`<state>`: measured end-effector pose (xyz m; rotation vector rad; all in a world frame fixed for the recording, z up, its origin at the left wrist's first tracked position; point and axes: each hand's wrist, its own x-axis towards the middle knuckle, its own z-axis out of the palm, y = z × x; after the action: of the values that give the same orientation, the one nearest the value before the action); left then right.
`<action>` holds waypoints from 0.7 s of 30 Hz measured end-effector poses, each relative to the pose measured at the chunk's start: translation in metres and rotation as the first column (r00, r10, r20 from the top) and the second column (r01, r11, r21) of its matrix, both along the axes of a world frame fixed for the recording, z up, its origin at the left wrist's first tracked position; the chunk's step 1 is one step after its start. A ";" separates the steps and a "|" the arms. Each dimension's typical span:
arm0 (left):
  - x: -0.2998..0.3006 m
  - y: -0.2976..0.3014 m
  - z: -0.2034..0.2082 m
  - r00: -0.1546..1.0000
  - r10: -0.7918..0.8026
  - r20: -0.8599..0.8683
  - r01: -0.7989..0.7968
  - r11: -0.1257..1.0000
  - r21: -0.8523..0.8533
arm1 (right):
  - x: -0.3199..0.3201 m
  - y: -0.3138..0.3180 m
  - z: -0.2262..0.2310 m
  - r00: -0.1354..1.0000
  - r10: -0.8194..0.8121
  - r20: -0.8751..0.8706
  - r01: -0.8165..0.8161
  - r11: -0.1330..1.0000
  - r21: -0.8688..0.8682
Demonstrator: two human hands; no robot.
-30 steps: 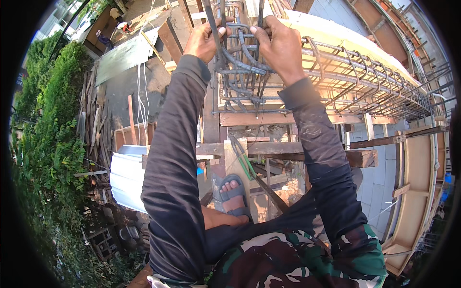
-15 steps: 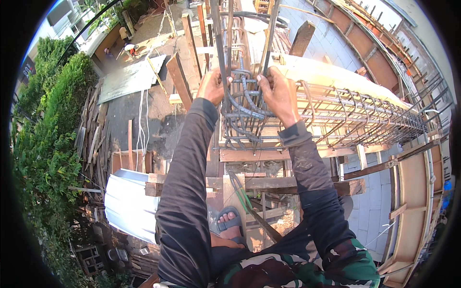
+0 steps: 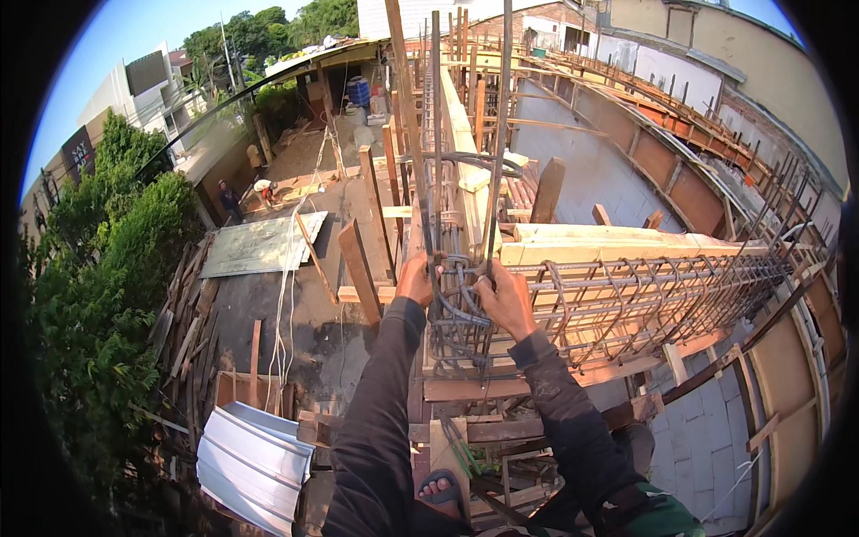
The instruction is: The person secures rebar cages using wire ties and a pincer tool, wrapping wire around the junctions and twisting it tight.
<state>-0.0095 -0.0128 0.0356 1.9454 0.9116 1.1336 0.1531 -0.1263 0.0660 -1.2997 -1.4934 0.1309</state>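
Observation:
Both my arms reach forward to a cluster of upright steel rebar (image 3: 436, 134) where two reinforcement cages meet. My left hand (image 3: 417, 279) is closed on rebar at the left side of the cluster. Opposite it, my right hand (image 3: 508, 300) has its fingers curled on rebar beside the right upright bar (image 3: 499, 152). Bent stirrups (image 3: 458, 268) and hooked bar ends (image 3: 461, 309) lie between the hands. My fingers partly hide which bars they grip. A long horizontal rebar cage (image 3: 644, 300) runs off to the right.
Wooden formwork boards (image 3: 626, 243) line the cage. Timber stakes (image 3: 360, 268) stand to the left, above a lower yard. My sandalled foot (image 3: 438, 490) rests on a narrow plank amid timber. Corrugated metal sheet (image 3: 250, 470) lies lower left. Other people (image 3: 230, 199) are far off.
The view has tilted up, so the hands appear lower and more of the far site shows. Both hands stay at the rebar cluster, the right one with its fingers more curled.

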 end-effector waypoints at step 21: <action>0.010 -0.004 0.008 0.953 0.276 -0.122 -0.271 0.961 0.058 | 0.023 0.047 -0.007 0.948 0.076 -0.310 -0.225 0.848 -0.479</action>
<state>0.0003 -0.0172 0.0431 1.9864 1.2687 1.1980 0.1766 -0.0793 0.0588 -1.4968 -1.3558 0.8353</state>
